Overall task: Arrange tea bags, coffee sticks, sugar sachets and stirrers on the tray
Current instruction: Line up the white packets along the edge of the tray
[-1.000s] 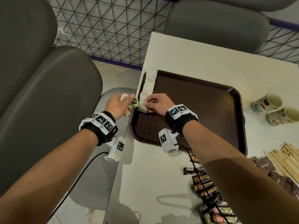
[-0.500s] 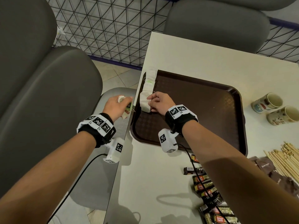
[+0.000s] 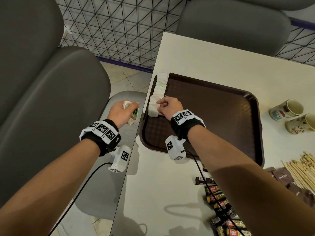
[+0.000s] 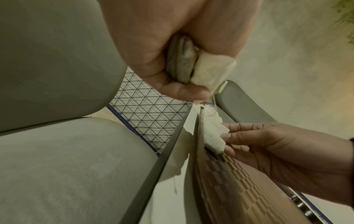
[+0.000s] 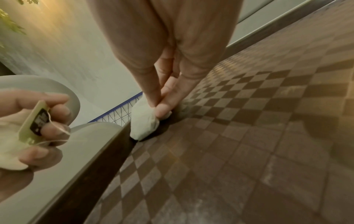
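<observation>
A brown tray (image 3: 221,120) lies on the white table. A row of white tea bags (image 3: 159,87) runs along the tray's left rim. My right hand (image 3: 167,108) pinches the nearest tea bag (image 3: 152,110) (image 5: 143,122) of that row between thumb and fingers, against the rim. My left hand (image 3: 121,112), left of the table edge over a chair seat, grips a bundle of tea bags (image 4: 203,68) with a green tag (image 3: 135,111) (image 5: 37,121) and its string.
Coffee sticks (image 3: 219,201) lie at the table's near right, brown sachets (image 3: 286,179) and wooden stirrers (image 3: 303,169) beyond them. Two cups (image 3: 293,114) lie on their sides right of the tray. Grey chairs (image 3: 51,108) and a wire fence (image 3: 119,31) stand to the left and behind.
My hands have drawn apart: the left moved left off the table edge with its bundle, the right set a tea bag down at the near end of the row.
</observation>
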{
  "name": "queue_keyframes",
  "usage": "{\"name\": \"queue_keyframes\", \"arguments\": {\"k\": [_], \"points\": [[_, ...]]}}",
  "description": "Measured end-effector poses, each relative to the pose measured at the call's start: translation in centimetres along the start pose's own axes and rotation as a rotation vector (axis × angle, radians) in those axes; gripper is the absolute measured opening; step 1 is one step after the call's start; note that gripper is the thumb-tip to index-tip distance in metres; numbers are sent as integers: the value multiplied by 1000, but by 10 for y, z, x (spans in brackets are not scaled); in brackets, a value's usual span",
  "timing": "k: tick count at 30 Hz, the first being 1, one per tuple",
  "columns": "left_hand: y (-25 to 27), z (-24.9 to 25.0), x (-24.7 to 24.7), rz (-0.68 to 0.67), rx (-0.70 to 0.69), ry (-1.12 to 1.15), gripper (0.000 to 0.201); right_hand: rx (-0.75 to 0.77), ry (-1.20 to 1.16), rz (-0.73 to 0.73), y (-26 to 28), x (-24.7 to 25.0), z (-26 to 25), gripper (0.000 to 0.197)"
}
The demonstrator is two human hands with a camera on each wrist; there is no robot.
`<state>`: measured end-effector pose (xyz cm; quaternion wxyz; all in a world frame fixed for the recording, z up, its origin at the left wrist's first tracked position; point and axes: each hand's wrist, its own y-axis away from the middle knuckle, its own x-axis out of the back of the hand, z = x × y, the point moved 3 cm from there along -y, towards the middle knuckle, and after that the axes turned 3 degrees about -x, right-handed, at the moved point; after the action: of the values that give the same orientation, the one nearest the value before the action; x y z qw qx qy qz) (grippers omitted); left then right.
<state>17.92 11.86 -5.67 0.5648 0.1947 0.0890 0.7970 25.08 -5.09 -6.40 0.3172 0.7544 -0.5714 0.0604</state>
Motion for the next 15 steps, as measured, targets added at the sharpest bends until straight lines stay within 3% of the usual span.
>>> {"name": "queue_keyframes", "arguments": {"k": [9, 15], "points": [[0, -1, -1, -2, -15, -22, 20, -34, -43, 16, -2, 0, 3, 4], [-2, 0, -2, -20, -16, -24, 21, -29, 13, 60, 0, 3, 3, 9]]}}
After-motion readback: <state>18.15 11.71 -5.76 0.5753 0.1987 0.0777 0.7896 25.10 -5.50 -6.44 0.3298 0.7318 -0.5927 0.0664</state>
